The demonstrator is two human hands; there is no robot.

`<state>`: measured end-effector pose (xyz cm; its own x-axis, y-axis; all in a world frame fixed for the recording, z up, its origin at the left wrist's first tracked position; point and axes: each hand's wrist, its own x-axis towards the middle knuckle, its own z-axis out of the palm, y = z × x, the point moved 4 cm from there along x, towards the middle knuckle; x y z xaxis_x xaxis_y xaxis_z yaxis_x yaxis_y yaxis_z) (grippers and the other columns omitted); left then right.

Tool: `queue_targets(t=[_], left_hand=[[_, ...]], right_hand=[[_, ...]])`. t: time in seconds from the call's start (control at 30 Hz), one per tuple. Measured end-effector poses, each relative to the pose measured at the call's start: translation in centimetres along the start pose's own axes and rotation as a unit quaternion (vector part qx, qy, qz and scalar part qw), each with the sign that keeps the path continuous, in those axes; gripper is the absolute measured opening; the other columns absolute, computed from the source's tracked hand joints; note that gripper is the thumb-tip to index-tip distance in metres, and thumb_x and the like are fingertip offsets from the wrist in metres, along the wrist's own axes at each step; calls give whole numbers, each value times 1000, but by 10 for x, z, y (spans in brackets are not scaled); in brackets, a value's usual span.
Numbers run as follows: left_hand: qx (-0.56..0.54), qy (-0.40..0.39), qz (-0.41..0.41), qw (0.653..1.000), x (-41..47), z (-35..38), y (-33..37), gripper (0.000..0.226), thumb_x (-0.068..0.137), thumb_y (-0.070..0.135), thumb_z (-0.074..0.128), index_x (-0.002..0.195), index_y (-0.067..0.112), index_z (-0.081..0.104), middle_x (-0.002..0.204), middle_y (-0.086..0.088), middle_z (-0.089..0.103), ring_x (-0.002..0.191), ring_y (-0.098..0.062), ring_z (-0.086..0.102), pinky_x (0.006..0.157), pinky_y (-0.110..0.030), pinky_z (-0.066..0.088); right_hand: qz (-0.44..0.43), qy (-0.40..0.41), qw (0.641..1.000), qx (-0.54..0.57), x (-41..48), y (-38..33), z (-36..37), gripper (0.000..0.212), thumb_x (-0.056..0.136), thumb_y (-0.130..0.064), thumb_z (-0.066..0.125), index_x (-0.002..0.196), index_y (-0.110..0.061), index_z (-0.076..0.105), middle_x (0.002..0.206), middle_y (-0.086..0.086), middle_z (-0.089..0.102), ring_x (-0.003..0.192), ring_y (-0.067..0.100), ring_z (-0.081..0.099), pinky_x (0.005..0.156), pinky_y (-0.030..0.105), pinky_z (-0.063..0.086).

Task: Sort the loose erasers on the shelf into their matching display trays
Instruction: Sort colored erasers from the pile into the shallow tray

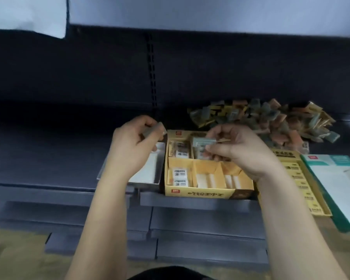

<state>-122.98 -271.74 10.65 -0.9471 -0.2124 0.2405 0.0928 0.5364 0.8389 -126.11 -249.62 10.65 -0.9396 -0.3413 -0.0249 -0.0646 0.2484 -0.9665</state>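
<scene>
1. The yellow tray (208,194) carries upside-down characters on its front wall, too blurred to read, beside a small red logo.
2. Wrapped erasers (179,176) inside its front-left compartment show "2B".
3. Other print is unreadable.

Matt yellow cardboard display tray (198,194), dull grey metal tray (143,183), glossy wrapped loose erasers (271,118), dark matt metal shelf (49,158), smooth white-and-green card box (331,178)
</scene>
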Motion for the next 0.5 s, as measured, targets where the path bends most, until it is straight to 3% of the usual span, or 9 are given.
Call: queue_targets(t=[0.1,0.2,0.33,0.5], left_hand=[[-19,-8,-9,1000,3,-22,-22,14,95,35,61,88,24,67,78,13,72,63,-6,66,59,-14,47],[-39,-20,-24,999,5,-37,-36,12,94,34,62,87,25,66,77,14,72,60,-4,64,57,-10,43],[-54,-30,-30,998,6,-49,-51,11,94,34,62,88,25,65,77,12,73,58,-3,61,58,-13,46],[-65,-26,-35,997,9,-58,-70,13,91,33,65,86,24,58,75,2,69,61,-15,59,59,-21,45]], right_hand=[[7,0,999,47,4,-2,28,21,87,10,62,87,-9,53,81,20,67,72,22,72,53,20,50],[3,-5,998,57,5,-5,49,25,87,11,62,85,-11,49,78,14,66,67,15,68,53,20,48],[7,-9,996,87,7,-6,68,30,75,12,71,82,-13,55,90,14,65,82,24,64,70,27,56],[30,-17,996,86,10,-6,83,19,77,3,72,85,-12,64,79,7,73,71,16,64,66,21,55]])
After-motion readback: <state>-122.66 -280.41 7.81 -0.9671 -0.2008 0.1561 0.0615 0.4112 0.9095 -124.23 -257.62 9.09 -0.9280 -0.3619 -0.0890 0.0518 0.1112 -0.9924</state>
